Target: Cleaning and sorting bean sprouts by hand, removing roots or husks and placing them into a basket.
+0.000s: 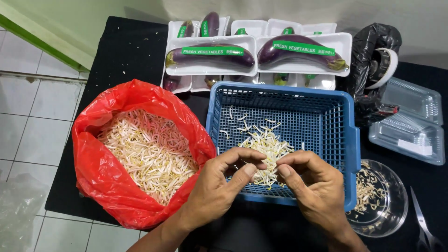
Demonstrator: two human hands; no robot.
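both hands meet over the near edge of the blue basket [326, 121], fingertips pinched together on bean sprouts [266, 147]. left hand [219, 186] and right hand [312, 186] each close thumb and fingers on the sprouts piled in the basket. red bag [93, 186] full of sprouts sits at the desk's left edge. glass bowl [394, 205] of trimmings lies by the near right corner, scissors [422, 224] beside it. wrapped eggplants [210, 55] in white trays line the far edge.

You're at a produce-packing table, likely a small shop's back room: wrapped eggplant trays [255, 56], a bag of bean sprouts [140, 154], clear clamshell boxes [408, 121], tiled floor [28, 116].
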